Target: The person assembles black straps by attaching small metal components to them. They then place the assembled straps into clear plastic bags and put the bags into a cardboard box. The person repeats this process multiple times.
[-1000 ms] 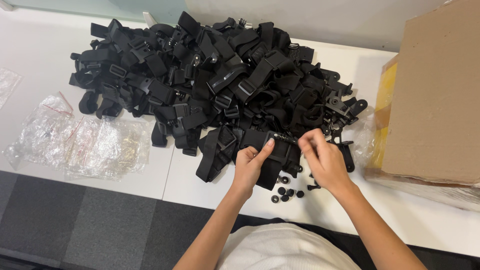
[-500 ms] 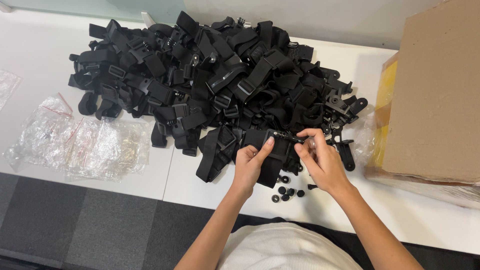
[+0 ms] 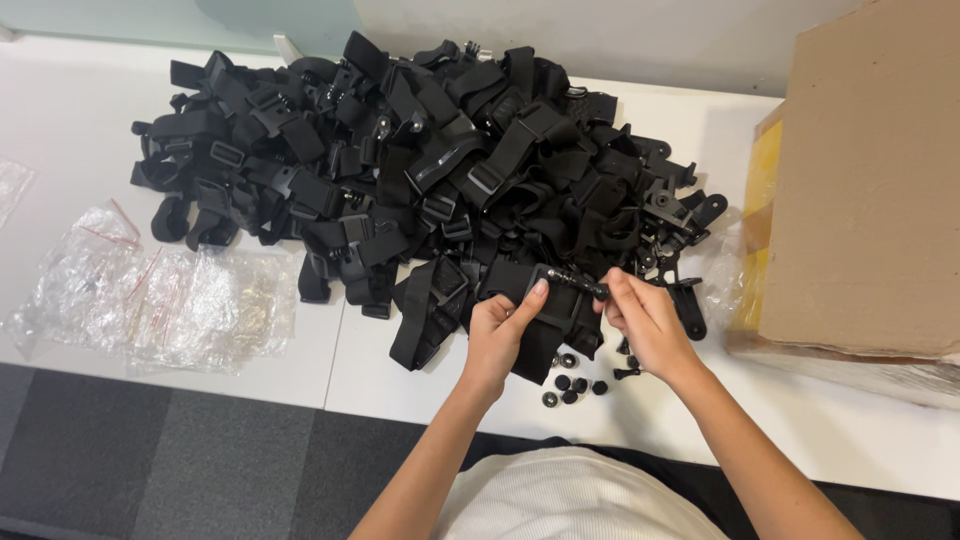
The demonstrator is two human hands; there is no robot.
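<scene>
- Person at white table [image 3: 420,385], seen from above, is working w/ both bare hands at near edge of a big heap of black straps [image 3: 420,170].
- Left hand [image 3: 500,335] is gripping a black strap mount [image 3: 545,310] at front of the heap, fingers curled round it, thumb pressing on top near the screw.
- Right hand [image 3: 645,320] is pinching the end of a long black screw [image 3: 578,283], fingertips closed on it; screw is lying roughly level across top of the mount, btwn the two hands.
- Hands are sitting close together, not touching, each clamped on its own part.
- Small black knobs [image 3: 572,380] are lying loose on the table just below the hands, nr the person's white shirt [image 3: 580,500].
- Crumpled clear plastic bags [image 3: 150,300] are lying on the table well to the left of the heap.
- Brown cardboard box [image 3: 865,180] is standing at the right, w/ a yellow side showing, just beside the heap's right edge.
- Dark grey carpet [image 3: 150,460] is showing below the table's near edge.
</scene>
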